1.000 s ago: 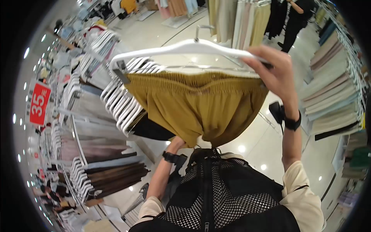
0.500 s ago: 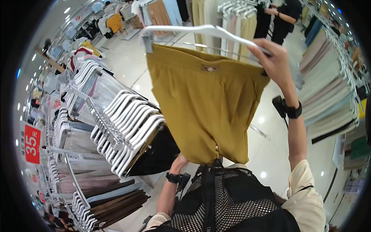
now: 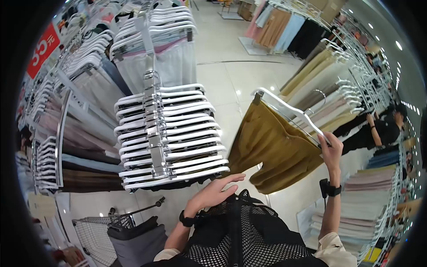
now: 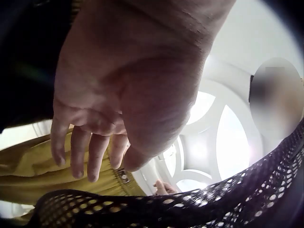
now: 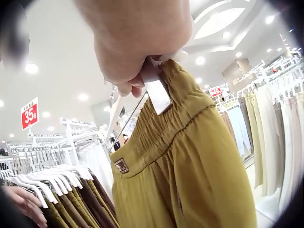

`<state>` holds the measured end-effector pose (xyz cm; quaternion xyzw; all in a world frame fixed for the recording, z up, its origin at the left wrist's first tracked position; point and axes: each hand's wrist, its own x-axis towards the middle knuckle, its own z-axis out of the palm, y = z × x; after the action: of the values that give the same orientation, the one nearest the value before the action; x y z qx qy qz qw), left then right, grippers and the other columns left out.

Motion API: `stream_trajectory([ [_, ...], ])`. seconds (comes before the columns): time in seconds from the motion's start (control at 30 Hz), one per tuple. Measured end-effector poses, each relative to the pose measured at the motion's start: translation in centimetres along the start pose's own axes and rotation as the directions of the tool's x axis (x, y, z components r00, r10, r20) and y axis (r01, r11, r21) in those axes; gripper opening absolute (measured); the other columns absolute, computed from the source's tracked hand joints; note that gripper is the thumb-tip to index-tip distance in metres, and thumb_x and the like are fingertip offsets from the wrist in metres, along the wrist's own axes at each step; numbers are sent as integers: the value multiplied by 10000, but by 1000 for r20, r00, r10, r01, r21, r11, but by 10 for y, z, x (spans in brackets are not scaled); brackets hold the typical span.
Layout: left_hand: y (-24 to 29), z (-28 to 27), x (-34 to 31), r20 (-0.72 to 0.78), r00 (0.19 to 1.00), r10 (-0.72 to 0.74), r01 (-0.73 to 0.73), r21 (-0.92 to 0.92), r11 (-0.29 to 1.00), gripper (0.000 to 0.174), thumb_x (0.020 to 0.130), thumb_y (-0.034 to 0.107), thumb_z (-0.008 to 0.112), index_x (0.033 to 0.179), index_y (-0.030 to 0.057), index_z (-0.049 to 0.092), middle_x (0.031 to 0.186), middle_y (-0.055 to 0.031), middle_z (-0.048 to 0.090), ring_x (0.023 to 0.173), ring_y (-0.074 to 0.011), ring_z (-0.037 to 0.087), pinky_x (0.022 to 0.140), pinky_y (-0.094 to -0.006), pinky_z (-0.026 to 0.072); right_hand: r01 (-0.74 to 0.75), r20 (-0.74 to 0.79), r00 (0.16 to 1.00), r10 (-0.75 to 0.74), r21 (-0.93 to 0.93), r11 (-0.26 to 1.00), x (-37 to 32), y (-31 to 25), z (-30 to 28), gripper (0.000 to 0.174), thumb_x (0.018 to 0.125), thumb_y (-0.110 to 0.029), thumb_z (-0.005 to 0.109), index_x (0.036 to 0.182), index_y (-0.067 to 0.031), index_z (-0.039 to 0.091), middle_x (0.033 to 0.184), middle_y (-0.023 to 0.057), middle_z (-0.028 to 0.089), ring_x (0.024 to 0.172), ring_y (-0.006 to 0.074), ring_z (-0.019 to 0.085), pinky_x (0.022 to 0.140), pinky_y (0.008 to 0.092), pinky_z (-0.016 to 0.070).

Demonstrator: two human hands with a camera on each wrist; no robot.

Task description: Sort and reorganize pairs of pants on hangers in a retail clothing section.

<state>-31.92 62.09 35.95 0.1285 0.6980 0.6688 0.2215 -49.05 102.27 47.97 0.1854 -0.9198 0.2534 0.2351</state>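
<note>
Mustard trousers (image 3: 280, 149) hang clipped from a white hanger (image 3: 291, 109) in the head view. My right hand (image 3: 332, 149) grips the hanger's right end; in the right wrist view that hand (image 5: 142, 52) is at the gathered waistband (image 5: 166, 126), beside a white tag (image 5: 158, 96). My left hand (image 3: 215, 191) is relaxed with fingers extended, just below the front of a rail of white hangers (image 3: 191, 147). In the left wrist view the left hand (image 4: 121, 90) holds nothing, and the mustard cloth (image 4: 57, 166) shows behind its fingers.
More clothes racks stand at the left, with a red price sign (image 3: 43, 51). A wire cart (image 3: 95, 238) holding dark cloth is at the lower left. Racks of light trousers (image 3: 369, 191) line the right, where a person in black (image 3: 386, 133) stands. Tiled floor (image 3: 222, 82) runs between.
The view has turned left, bringing the hanger rail to the centre. The right hand has carried the hanger and trousers down and away to the right; the left hand has come off the trousers.
</note>
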Motion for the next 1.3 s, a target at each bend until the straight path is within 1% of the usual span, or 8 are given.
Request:
stream_trajectory([
  [0.1,19,-18,-13,-85,996,-39,37,-27,999,461,1101,140,547,1557,75,545,1358,-77,740,1202,-208,682,1114,-343,485,40,31,999,-41,18,999,46,6,53,146,983,-111,799,1038,18,760,756,119,655,642,168,570,612,312,474],
  [0.3,1,-7,-37,-263,964,-20,26,18,1000,399,1106,124,546,1498,88,612,1368,-101,738,1277,-254,682,1118,-356,490,502,27,865,-502,-1,865,158,-38,151,157,929,-157,819,1003,-30,763,852,141,734,721,341,699,633,398,549],
  [0.5,-23,-8,-49,-532,838,-124,47,-157,986,287,1115,135,535,1256,42,767,1198,-75,797,1097,-168,719,1016,-304,518,695,114,685,-720,197,692,225,-92,226,153,941,-194,793,978,-50,758,864,104,748,719,312,704,619,404,549],
  [0.73,-34,5,-33,-737,658,-157,74,-145,987,206,1082,70,603,1176,-21,762,1098,-80,796,1022,-154,694,932,-323,538,719,64,633,-772,321,616,260,-101,286,165,923,-198,812,977,-56,748,785,104,707,683,307,683,592,414,529],
  [0.87,-36,22,-23,-861,437,-260,139,-221,965,178,1024,73,698,1150,-36,762,1092,-96,791,1001,-156,698,896,-326,554,691,89,627,-774,394,605,270,-78,295,157,897,-157,834,958,-50,737,750,103,687,644,295,664,553,402,507],
  [1.0,-30,42,-13,-902,236,-362,221,-313,924,208,1005,91,717,1156,-46,759,1066,-131,809,998,-182,727,903,-336,552,619,89,655,-751,506,600,273,-93,296,156,888,-140,846,951,-53,732,713,89,661,615,278,649,526,401,496],
  [1.13,-14,44,-2,-907,138,-398,330,-337,882,175,992,72,708,1107,-32,789,1032,-117,820,1003,-174,737,895,-339,560,474,112,720,-685,641,603,262,-119,332,156,907,-166,831,958,-59,731,729,80,664,635,285,657,535,414,500],
  [1.3,-22,71,13,-918,-41,-395,289,-389,875,233,1020,53,671,1204,-54,765,1102,-78,805,1028,-130,701,926,-325,555,408,120,706,-698,737,539,258,-159,370,151,931,-171,804,985,-60,717,786,79,684,688,286,678,557,412,515],
])
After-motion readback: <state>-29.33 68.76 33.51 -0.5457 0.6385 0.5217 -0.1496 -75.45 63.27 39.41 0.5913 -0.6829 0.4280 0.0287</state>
